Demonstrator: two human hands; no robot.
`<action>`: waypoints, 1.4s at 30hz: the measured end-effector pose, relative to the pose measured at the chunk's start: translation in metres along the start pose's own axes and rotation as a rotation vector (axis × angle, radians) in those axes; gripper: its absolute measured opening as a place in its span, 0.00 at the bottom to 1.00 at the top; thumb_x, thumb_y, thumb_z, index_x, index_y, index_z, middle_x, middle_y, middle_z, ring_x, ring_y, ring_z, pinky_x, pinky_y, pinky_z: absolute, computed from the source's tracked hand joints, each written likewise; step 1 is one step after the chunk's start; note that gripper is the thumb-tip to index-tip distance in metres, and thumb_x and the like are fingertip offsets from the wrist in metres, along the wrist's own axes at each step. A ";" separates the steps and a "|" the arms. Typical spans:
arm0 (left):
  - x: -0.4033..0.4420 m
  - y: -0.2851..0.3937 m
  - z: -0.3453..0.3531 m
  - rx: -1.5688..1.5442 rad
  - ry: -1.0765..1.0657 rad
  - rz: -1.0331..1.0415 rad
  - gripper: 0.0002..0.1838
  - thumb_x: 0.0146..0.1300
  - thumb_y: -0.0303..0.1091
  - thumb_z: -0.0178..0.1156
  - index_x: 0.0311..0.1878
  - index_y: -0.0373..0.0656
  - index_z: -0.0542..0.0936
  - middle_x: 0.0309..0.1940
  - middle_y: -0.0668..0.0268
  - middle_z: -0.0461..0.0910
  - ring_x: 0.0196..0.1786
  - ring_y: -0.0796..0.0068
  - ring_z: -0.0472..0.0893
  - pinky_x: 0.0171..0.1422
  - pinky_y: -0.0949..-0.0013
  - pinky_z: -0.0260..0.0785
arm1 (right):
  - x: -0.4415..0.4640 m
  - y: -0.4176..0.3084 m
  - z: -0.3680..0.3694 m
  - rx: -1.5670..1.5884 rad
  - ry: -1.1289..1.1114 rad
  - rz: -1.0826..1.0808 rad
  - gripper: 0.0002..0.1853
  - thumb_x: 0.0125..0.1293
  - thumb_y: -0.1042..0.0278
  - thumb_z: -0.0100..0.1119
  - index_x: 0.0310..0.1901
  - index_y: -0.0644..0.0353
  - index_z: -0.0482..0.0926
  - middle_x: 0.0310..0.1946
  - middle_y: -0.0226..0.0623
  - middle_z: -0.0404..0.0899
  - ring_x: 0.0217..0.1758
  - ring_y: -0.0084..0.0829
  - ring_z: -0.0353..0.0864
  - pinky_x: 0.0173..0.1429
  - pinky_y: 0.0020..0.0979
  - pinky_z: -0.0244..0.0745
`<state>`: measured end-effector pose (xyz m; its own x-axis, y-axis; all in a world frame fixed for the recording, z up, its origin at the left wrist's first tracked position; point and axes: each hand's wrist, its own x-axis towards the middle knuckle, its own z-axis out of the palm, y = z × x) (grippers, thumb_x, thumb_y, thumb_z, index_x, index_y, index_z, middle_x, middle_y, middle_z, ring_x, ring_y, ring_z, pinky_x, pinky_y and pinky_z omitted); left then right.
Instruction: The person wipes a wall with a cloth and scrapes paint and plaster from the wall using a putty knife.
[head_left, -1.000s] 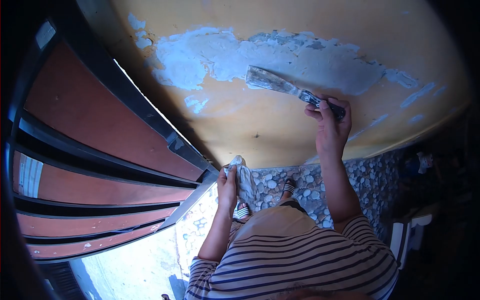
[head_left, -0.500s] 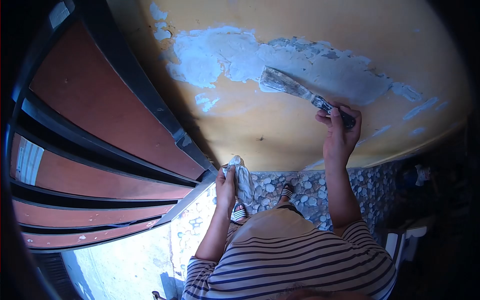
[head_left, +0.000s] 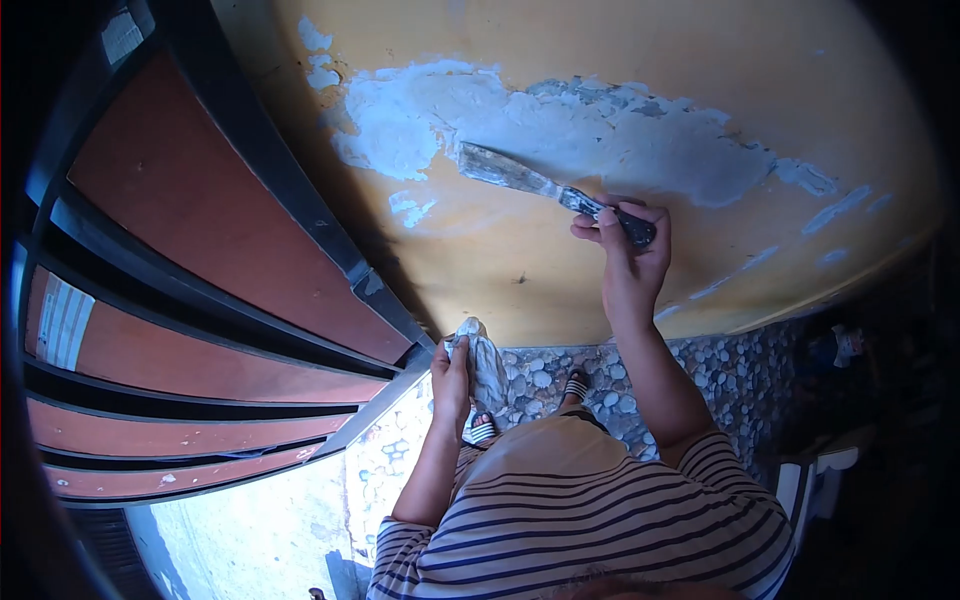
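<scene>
Illumination was uneven: a cool blue cast covered the patch (head_left: 570, 125), and the wall (head_left: 480, 260) below it registered warmer. The ground (head_left: 240, 530) at lower left was strongly lit and overexposed. A dark shadow ran down the wall beside the gate (head_left: 220, 220). The lower right was underexposed, with detail lost. Wide-angle distortion bowed the gate; black vignetting closed the corners. The scraper (head_left: 510, 172) rendered reasonably sharp.

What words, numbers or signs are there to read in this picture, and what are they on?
None that I can read.
Scraper handle in the right hand: pale marks, too small to tell whether they are letters.
Striped pale patch on the reddish panel: too blurred to tell if anything is written.
</scene>
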<state>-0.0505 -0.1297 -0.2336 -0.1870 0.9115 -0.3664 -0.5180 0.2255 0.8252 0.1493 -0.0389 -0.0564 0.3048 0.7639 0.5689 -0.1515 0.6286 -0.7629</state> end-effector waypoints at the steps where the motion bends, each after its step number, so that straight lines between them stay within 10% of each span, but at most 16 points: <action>1: 0.003 -0.005 -0.003 -0.007 -0.043 0.020 0.09 0.74 0.35 0.57 0.50 0.41 0.81 0.38 0.70 0.84 0.39 0.82 0.81 0.45 0.73 0.73 | -0.002 0.003 0.006 0.042 -0.038 0.019 0.11 0.72 0.80 0.56 0.50 0.62 0.65 0.49 0.48 0.79 0.41 0.35 0.87 0.46 0.37 0.89; 11: -0.005 -0.005 -0.007 -0.026 0.025 -0.012 0.08 0.75 0.35 0.57 0.44 0.42 0.80 0.34 0.73 0.82 0.35 0.86 0.77 0.42 0.77 0.70 | 0.016 -0.016 -0.087 0.021 0.110 0.013 0.10 0.71 0.81 0.57 0.50 0.60 0.68 0.49 0.48 0.80 0.40 0.36 0.87 0.45 0.38 0.88; 42: -0.004 -0.007 0.005 0.010 -0.034 -0.031 0.08 0.75 0.35 0.57 0.47 0.41 0.80 0.36 0.71 0.83 0.38 0.84 0.79 0.45 0.75 0.72 | 0.030 -0.030 -0.055 0.034 0.069 -0.054 0.11 0.71 0.79 0.57 0.50 0.61 0.67 0.49 0.48 0.80 0.39 0.35 0.86 0.45 0.37 0.88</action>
<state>-0.0420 -0.1338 -0.2360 -0.1424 0.9150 -0.3774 -0.5146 0.2573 0.8179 0.2148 -0.0428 -0.0338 0.3776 0.7173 0.5856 -0.1643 0.6743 -0.7199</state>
